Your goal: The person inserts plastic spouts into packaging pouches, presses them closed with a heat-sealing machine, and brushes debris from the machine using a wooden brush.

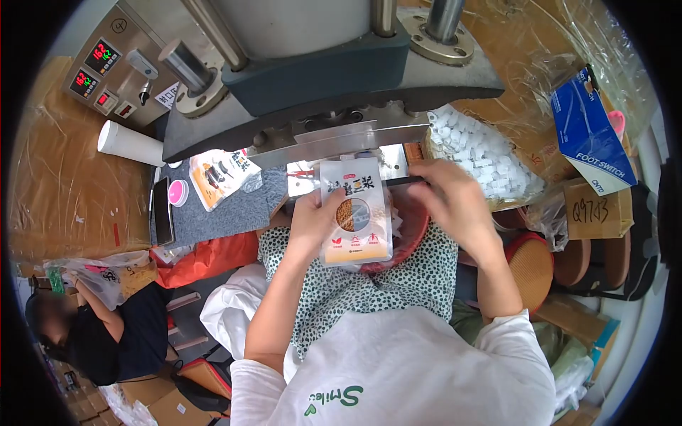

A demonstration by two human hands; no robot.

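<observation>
My left hand [312,219] grips the left side of a white and yellow printed pouch [364,241], its thumb pressed on the front beside a round window. The pouch stands upright, its top edge in front of the metal plate [389,162] under the press. To the right of the pouch, my right hand [447,195] is raised with bent fingers, slightly blurred; whether it holds something small cannot be made out. A red basket [415,245] sits on my lap, partly behind the pouch. Over both hands hangs the machine's metal jaw [341,145].
White caps [479,153] fill a clear bag at right, beside a blue box [590,131] and a carton [597,209]. On the grey mat [213,227] lie printed pouches [222,174], a pink-lidded jar [177,192] and a phone [163,219]. Another person [121,341] sits at lower left.
</observation>
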